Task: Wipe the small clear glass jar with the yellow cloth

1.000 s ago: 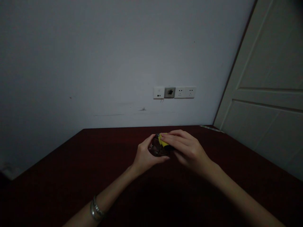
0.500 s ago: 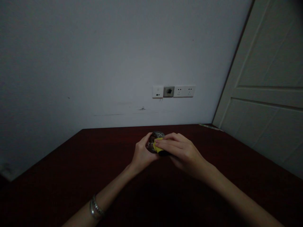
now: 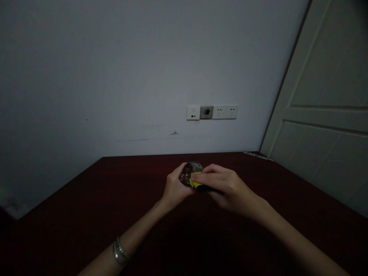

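Note:
My left hand (image 3: 176, 188) curls its thumb and fingers around a clear, round glass vessel (image 3: 189, 168), probably a drinking glass, gripping its left side. My right hand (image 3: 225, 184) pinches a yellow-and-black cloth or sponge (image 3: 197, 184) against the near right rim of the glass. The dim light hides its exact kind. Both hands are close together over the dark red table (image 3: 138, 184). The lower part of the glass is hidden by my hands.
Behind the table stands a pale wall (image 3: 143, 69) with a row of sockets and switches (image 3: 212, 112). A white panelled door (image 3: 324, 96) rises on the right. A thin patterned strip (image 3: 258, 156) lies at the table's back right edge.
The yellow-and-black piece has slid slightly down and right along the glass rim with my right hand. My left hand keeps its grip. The whole view has shifted a little.

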### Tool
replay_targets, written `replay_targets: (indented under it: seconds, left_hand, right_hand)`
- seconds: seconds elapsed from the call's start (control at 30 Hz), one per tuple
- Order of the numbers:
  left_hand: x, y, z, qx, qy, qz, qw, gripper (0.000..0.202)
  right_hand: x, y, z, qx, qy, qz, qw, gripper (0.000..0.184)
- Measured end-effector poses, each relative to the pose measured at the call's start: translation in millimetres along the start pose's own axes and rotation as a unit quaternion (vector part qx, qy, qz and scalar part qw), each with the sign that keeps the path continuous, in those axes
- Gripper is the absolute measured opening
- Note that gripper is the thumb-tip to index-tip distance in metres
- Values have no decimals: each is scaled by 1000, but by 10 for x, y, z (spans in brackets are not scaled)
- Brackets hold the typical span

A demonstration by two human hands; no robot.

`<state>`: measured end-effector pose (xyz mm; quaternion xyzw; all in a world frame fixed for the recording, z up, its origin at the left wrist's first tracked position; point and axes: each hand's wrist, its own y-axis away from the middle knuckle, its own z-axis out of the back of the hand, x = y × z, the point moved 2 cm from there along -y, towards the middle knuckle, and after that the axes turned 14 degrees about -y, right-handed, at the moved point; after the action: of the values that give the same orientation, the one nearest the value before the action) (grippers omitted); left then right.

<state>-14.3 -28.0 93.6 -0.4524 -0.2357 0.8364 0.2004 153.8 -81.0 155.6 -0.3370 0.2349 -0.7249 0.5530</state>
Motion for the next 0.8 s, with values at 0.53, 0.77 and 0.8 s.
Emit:
replay_targets:
  seconds: [0.53, 0.77, 0.8]
  left_hand:
    - [-136, 37, 62, 118, 281, 140, 942, 97]
    - [-202, 23, 82, 126, 331, 112, 929, 89]
    - [-198, 10, 88, 117, 329, 112, 930, 86]
  right_hand:
    - [-171, 15, 260, -278, -61, -132, 950, 21]
    - [-136, -24, 184, -169, -147, -107, 969, 28]
    - [-124, -25, 164, -152, -152, -100, 971, 31]
